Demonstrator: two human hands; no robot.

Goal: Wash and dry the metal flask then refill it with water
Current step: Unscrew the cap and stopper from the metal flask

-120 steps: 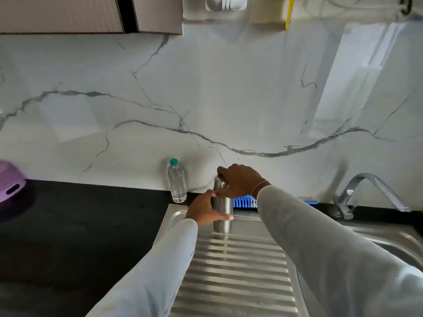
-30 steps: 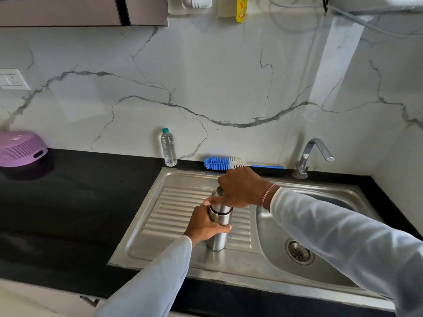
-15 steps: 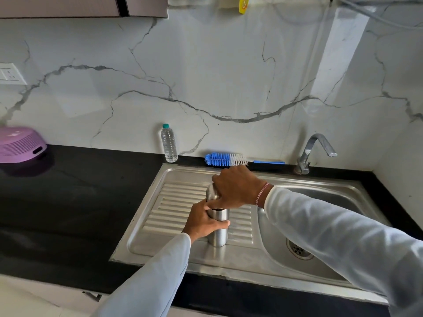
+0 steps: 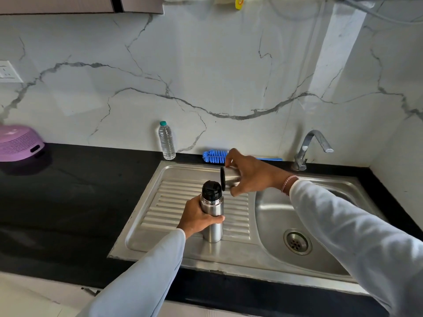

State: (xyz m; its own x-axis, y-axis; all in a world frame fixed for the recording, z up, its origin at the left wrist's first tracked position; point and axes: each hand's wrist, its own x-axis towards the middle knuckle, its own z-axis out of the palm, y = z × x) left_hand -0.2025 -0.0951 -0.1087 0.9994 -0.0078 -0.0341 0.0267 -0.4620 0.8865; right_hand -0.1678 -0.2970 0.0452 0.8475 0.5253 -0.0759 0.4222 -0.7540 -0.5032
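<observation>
So this is the opening-up bit, before any washing. The flask (image 4: 211, 216) stands upright on the ribbed drainboard (image 4: 174, 202), centre of the frame, just left of the basin (image 4: 320, 227). The left hand (image 4: 198, 219) is wrapped round its body, thumb across the front, holding it steady. The right hand (image 4: 248, 177) sits just up and to the right of the flask top, fingers curled round the cup lid (image 4: 229, 178), which is off the flask and tipped on its side with the dark inside facing left. The black stopper (image 4: 211, 191) is in place in the neck, so the flask isn't open yet.

Next move, I'd guess: put the cup down somewhere on the steel where it can't roll off, then get the free right hand onto that stopper and twist it out while the left hand holds the body. After that it needs to go under the tap (image 4: 313, 145), at the right middle, with the blue brush (image 4: 216, 156) by the wall behind the right hand looking handy for scrubbing inside. The water bottle (image 4: 166, 140) stands at the wall just left of the brush.
</observation>
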